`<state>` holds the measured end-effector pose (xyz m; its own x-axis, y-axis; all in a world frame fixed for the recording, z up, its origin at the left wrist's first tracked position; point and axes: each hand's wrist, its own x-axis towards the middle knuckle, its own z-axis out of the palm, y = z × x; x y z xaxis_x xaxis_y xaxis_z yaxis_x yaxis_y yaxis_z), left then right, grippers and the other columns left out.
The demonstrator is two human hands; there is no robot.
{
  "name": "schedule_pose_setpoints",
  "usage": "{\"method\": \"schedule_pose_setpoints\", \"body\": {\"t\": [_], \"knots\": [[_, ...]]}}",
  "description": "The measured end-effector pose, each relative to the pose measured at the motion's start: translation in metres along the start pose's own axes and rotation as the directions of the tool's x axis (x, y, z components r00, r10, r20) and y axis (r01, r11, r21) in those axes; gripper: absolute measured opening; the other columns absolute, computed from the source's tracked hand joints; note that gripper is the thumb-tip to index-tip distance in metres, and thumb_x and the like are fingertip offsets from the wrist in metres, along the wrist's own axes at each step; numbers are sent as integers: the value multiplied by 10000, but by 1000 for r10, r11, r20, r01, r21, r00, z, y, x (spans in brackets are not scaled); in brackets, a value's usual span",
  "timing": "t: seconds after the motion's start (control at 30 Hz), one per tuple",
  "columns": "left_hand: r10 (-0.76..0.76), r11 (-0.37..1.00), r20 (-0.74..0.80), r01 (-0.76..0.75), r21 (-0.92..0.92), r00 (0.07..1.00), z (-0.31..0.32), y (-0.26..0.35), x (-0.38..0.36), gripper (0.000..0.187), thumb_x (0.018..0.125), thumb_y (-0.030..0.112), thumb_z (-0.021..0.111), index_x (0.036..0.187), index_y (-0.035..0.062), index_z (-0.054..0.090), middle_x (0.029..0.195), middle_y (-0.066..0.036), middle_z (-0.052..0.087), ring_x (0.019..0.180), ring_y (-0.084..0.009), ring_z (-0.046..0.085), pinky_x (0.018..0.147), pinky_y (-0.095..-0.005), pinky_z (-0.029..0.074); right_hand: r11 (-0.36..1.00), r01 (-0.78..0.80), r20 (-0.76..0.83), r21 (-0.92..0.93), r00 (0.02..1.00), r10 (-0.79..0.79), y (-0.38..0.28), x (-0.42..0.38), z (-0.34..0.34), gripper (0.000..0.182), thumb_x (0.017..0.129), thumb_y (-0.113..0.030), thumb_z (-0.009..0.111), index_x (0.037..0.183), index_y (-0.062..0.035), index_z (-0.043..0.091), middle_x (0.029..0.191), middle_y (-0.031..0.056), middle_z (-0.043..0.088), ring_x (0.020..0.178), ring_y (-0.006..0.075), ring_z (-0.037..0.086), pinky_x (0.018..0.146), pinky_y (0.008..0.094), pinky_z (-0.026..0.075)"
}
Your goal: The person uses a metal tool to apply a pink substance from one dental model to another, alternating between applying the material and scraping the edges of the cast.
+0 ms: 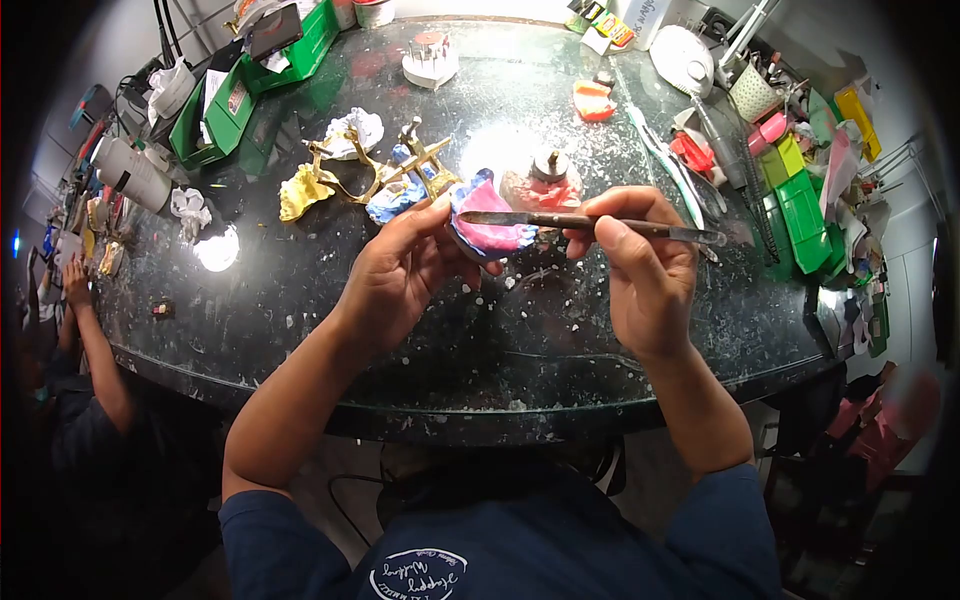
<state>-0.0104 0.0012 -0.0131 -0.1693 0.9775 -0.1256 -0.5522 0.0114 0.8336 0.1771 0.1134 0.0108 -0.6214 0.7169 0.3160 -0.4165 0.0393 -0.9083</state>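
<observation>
My left hand (pixel 405 270) is closed around a dental cast (pixel 487 245) with a blue rim and a sheet of pink wax (pixel 490 215) over its middle. My right hand (pixel 645 265) grips a wax knife (pixel 570 220) by its wooden handle. The knife's blade lies across the pink wax in this view. Just behind the cast stands a small burner (pixel 549 172) with a metal top and a pinkish body. A brass articulator (pixel 375 180) with blue and white plaster rests beside my left fingers. Left of it sits a yellow plaster piece (pixel 302 193).
At the back are a model with teeth (pixel 430 62) and an orange-red wax piece (pixel 594 101). Green bins (pixel 225 115) stand at the left, with another green bin (pixel 803 220) among tools on the right. Another person's arm (pixel 95 345) reaches in at far left.
</observation>
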Motion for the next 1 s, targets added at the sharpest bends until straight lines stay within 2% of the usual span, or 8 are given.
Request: {"method": "schedule_pose_setpoints", "body": {"t": [0.2,0.3,0.4,0.5,0.6,0.7,0.8,1.0], "knots": [[-8,1000,-1,8,-18,1000,-1,0,0,432,976,317,323,1140,-27,528,1008,-161,651,898,-227,631,794,-336,483,999,15,24,-29,1000,-14,1,-2,1,119,879,-19,553,985,34,556,857,85,623,762,93,600,721,219,491],[5,1000,39,-4,-13,999,1,2,0,344,971,264,353,1135,8,514,1014,-118,648,891,-191,628,745,-307,467,999,19,30,-46,999,-18,1,-2,1,120,878,-19,555,986,35,555,850,84,622,761,92,599,717,220,489],[0,1000,58,1,-19,998,0,2,0,350,972,268,351,1138,7,514,1013,-120,649,890,-192,628,746,-305,468,999,24,34,-45,999,-23,2,-2,2,119,879,-17,553,985,37,554,841,82,621,759,91,599,714,217,487],[-11,1000,-13,11,-2,1000,3,2,0,441,968,333,338,1157,-23,518,1009,-159,652,902,-226,635,821,-343,481,998,28,33,-51,999,-26,2,-2,2,118,879,-14,552,984,38,553,836,80,622,757,91,601,712,216,487],[-13,1000,-7,13,-1,1000,2,1,0,447,966,340,340,1164,-20,514,1010,-158,654,904,-229,636,833,-344,479,998,29,32,-62,999,-27,2,-3,2,118,877,-10,552,985,38,552,838,80,622,758,91,604,710,215,488],[-12,1000,-8,12,-27,1000,1,1,0,447,969,339,331,1154,-22,521,1004,-158,654,899,-231,637,827,-346,482,997,36,38,-67,999,-34,2,-3,2,120,876,-6,552,987,39,551,843,79,623,761,89,606,709,213,490],[-2,998,50,5,-60,999,-3,0,1,370,980,286,341,1141,4,519,1030,-131,651,900,-200,629,759,-317,471,997,34,40,-65,999,-31,2,-4,1,123,874,-2,552,990,39,551,853,78,623,766,88,607,710,211,491],[8,999,56,-5,-52,998,-3,0,2,397,983,307,325,1120,5,543,1001,-122,658,878,-196,627,744,-318,466,994,55,56,-90,997,-50,2,-6,1,127,871,6,553,994,38,551,865,77,623,776,88,607,717,210,492]]}}
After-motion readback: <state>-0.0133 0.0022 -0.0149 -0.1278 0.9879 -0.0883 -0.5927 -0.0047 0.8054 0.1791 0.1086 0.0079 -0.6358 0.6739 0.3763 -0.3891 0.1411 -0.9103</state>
